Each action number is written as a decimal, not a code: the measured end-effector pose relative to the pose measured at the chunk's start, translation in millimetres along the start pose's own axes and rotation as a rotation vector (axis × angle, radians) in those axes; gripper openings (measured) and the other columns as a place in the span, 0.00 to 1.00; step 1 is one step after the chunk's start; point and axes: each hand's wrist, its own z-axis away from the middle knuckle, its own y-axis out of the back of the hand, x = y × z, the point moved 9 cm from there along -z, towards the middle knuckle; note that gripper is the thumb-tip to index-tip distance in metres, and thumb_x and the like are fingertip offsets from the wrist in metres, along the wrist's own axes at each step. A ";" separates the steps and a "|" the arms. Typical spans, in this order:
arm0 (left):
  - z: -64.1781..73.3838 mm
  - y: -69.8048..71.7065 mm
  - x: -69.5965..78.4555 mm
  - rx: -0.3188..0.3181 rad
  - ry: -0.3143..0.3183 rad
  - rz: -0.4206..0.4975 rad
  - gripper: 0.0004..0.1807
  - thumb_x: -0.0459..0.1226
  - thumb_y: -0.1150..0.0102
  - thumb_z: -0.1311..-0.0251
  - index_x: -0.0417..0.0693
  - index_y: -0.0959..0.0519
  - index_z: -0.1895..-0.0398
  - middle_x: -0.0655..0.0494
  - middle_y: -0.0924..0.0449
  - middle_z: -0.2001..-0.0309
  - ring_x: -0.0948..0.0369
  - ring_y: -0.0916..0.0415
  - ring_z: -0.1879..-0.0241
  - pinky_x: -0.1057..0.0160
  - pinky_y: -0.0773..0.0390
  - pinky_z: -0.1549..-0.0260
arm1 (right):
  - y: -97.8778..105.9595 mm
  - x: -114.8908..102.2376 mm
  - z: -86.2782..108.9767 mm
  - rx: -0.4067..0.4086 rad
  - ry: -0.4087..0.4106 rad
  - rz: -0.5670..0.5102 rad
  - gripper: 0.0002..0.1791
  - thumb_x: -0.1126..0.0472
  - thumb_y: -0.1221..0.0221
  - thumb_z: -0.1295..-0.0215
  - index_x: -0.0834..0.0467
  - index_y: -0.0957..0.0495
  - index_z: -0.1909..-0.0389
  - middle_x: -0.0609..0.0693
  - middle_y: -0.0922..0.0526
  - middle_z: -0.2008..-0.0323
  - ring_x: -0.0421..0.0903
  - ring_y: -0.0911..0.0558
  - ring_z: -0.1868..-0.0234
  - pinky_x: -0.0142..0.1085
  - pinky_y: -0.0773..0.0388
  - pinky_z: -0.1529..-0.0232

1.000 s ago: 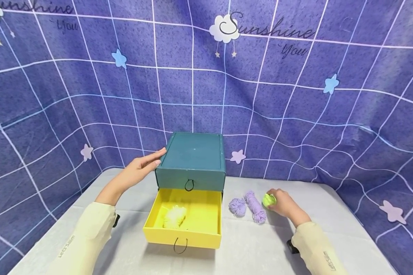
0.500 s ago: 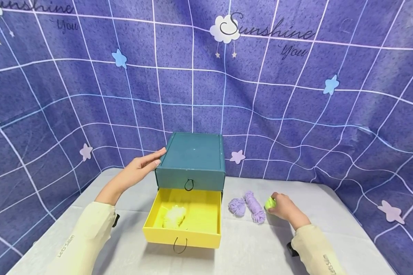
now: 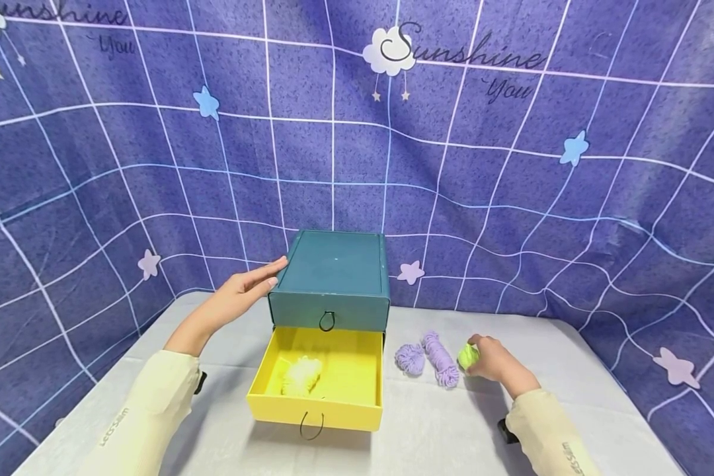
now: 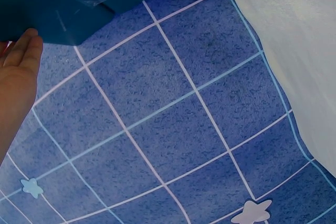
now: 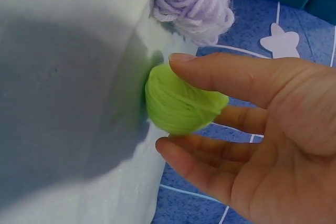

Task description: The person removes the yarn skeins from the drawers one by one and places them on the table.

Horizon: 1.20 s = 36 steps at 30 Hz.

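Note:
My left hand (image 3: 240, 291) rests its straight fingers on the left side of a dark teal box (image 3: 336, 264); in the left wrist view its fingertips touch the box wall. Below the teal drawer front, a yellow drawer (image 3: 315, 414) is pulled out, with a pale yellow yarn bundle (image 3: 302, 375) inside. On the right, my right hand (image 3: 496, 363) has thumb and fingers curled round a lime green ball of yarn (image 5: 184, 100), which sits on the table. Left of it lie a long lilac yarn skein (image 3: 441, 360) and a rounder lilac yarn bundle (image 3: 410, 358).
A pale cloth covers the table (image 3: 440, 430). Behind and at both sides hangs a purple-blue curtain (image 3: 297, 145) with grid lines and stars. Black cord loops hang as pulls on both drawer fronts, including the yellow drawer's loop (image 3: 312, 435).
The green ball has shifted slightly right and nearer with my right hand, and more of it shows. My left hand, the box and the lilac yarn look the same.

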 end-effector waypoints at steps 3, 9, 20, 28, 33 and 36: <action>0.0 0.1 0.3 0.002 -0.005 -0.005 0.28 0.47 0.55 0.27 0.57 0.41 0.26 0.62 0.49 0.26 0.56 0.52 0.27 0.46 0.43 0.33 | 1.5 -2.9 1.4 -0.001 0.013 0.000 0.32 0.69 0.27 0.64 0.75 0.26 0.54 0.62 0.19 0.63 0.59 0.21 0.59 0.54 0.24 0.54; -0.1 0.6 -0.3 0.006 -0.009 -0.013 0.28 0.47 0.55 0.27 0.57 0.41 0.26 0.62 0.49 0.26 0.57 0.52 0.27 0.47 0.42 0.33 | 10.3 -11.5 6.6 -0.006 0.023 0.007 0.33 0.69 0.28 0.62 0.75 0.27 0.51 0.68 0.22 0.59 0.66 0.23 0.55 0.57 0.26 0.49; 1.1 -0.4 2.2 0.007 0.003 -0.009 0.28 0.47 0.55 0.27 0.55 0.42 0.26 0.60 0.49 0.25 0.54 0.52 0.27 0.45 0.43 0.34 | 50.1 -59.7 14.8 0.201 0.180 0.063 0.22 0.66 0.35 0.45 0.71 0.24 0.50 0.67 0.21 0.56 0.66 0.21 0.53 0.56 0.26 0.49; 2.2 -0.1 1.3 0.007 0.006 -0.011 0.28 0.47 0.55 0.27 0.56 0.42 0.26 0.62 0.49 0.26 0.56 0.52 0.27 0.46 0.43 0.33 | 81.0 -124.9 29.2 0.382 0.349 0.048 0.16 0.66 0.37 0.40 0.64 0.21 0.51 0.56 0.18 0.56 0.55 0.20 0.55 0.48 0.21 0.54; 0.3 0.8 0.4 0.009 -0.003 -0.016 0.28 0.47 0.56 0.26 0.56 0.41 0.26 0.61 0.49 0.26 0.55 0.52 0.27 0.45 0.43 0.33 | 92.4 -170.9 42.5 0.441 0.546 0.050 0.13 0.65 0.37 0.39 0.61 0.19 0.53 0.50 0.17 0.60 0.48 0.20 0.57 0.42 0.21 0.54; -0.3 0.8 0.5 0.008 -0.009 -0.016 0.27 0.46 0.56 0.26 0.55 0.41 0.26 0.59 0.49 0.25 0.53 0.52 0.27 0.44 0.43 0.33 | 90.7 -199.3 50.1 0.419 0.689 0.032 0.13 0.64 0.36 0.40 0.60 0.19 0.53 0.48 0.18 0.60 0.45 0.21 0.58 0.37 0.21 0.54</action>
